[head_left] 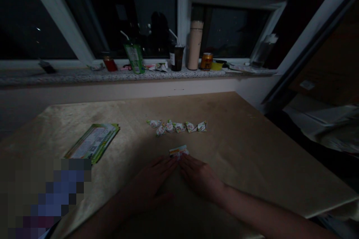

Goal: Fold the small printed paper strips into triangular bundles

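1. Small packet lies on the table, approx. in the centre of the frame, a bit low. It looks flat, w/ pale blue-green upper edge, a yellow-orange strip w/ dark letters, and whitish-pink part below.
2. Fingertips of L hand are at its lower left corner; fingertips of R hand lie over its lower right part. The packet's upper part sticks out beyond them.
3. L fingers are straight, close together, thumb spread away; they grip nothing visible. R fingers are stretched fwd; R thumb is hidden, so I cannot tell if they pinch the packet.
4. Six small wrapped pieces lie in a rough row above, near the packet; a bigger green pack is at left of frame.
5. Hard to see: light is dim, packet's lower edge is covered, letters are unreadable, pixel blocks hide the lower left corner, and both forearms are cut off by the frame edge.
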A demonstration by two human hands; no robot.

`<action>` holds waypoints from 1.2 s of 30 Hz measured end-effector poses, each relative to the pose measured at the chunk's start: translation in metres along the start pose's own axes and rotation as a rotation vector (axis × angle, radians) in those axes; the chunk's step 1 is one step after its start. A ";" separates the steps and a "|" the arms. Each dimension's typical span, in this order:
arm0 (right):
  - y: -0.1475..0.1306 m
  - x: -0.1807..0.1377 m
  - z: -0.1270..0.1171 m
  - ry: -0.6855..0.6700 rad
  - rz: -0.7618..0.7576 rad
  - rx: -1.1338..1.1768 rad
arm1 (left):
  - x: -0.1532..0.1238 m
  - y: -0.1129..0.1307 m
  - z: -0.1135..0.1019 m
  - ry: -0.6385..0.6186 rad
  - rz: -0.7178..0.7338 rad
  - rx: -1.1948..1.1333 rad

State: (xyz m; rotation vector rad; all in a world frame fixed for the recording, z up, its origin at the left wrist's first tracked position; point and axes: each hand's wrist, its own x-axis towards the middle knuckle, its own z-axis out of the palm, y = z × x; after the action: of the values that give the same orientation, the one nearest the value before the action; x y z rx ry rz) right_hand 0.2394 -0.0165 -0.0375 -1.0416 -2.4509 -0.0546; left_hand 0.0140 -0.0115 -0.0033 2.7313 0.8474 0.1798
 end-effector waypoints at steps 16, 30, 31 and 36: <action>0.005 0.004 -0.007 -0.076 0.016 0.096 | 0.006 0.010 -0.003 0.039 -0.027 0.060; 0.002 0.007 -0.011 -0.119 -0.009 0.031 | 0.002 0.012 0.014 0.108 -0.048 0.110; 0.003 0.007 -0.012 -0.122 -0.006 0.048 | 0.002 0.011 0.014 0.108 -0.051 0.119; 0.005 0.004 -0.008 -0.117 0.024 0.070 | 0.004 0.009 0.010 0.081 -0.075 0.180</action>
State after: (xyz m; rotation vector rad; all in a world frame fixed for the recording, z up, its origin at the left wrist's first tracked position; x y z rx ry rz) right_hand 0.2436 -0.0122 -0.0294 -1.0707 -2.5245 0.1024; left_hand 0.0245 -0.0187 -0.0100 2.8693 1.0330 0.2099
